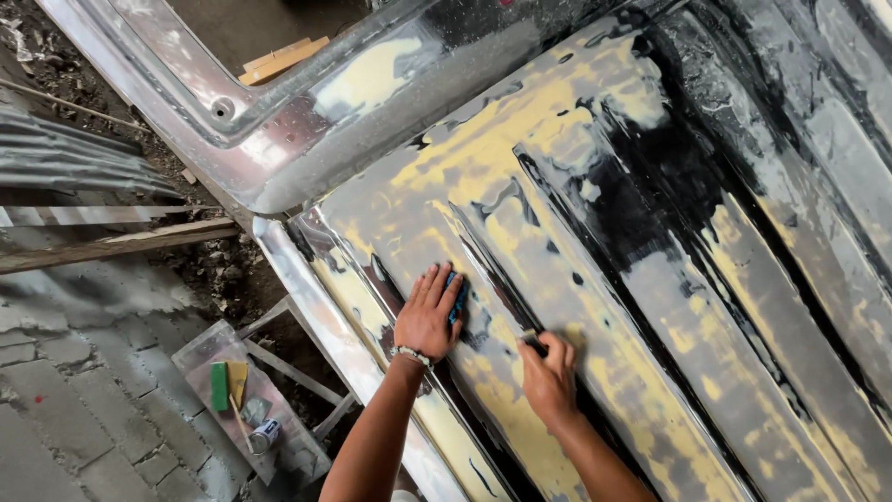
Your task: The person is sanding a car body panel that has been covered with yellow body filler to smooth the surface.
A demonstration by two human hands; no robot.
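A large ribbed metal vehicle panel [650, 242], sanded bare with patches of yellow filler and black paint, fills most of the view. My left hand [427, 316] lies flat on the panel, pressing a small blue sanding pad [455, 296] under its fingers. A beaded bracelet circles that wrist. My right hand [550, 376] rests a little to the right, fingers curled around a small dark object [532, 342] pressed to the panel beside a rib.
Bare metal frame edge [232, 112] runs along the upper left. Below the panel, a clear plastic tray [243, 404] on the paved ground holds a green block, yellow sheet and small can. Wooden planks [111, 244] and corrugated sheet [65, 158] lie left.
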